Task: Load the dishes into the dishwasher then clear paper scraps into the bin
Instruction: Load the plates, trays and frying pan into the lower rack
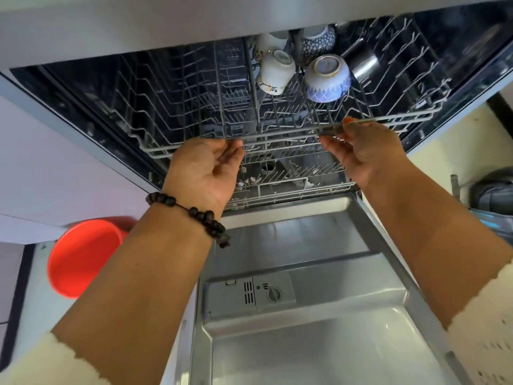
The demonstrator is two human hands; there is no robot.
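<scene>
Right now my left hand and right hand both curl under the upper rack's front rail, so a jerky shove could topple the 2 upturned bowls resting mid-rack.

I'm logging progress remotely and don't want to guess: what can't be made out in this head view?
- Rear dishes on the upper rack: cut off by the counter edge above.
- Lower rack: mostly hidden by the upper rack and both hands; pale bits there too small to identify.
- Left hand fingers: hidden behind the rim.
- Red bowl: blurred, partly behind the left forearm.
</scene>
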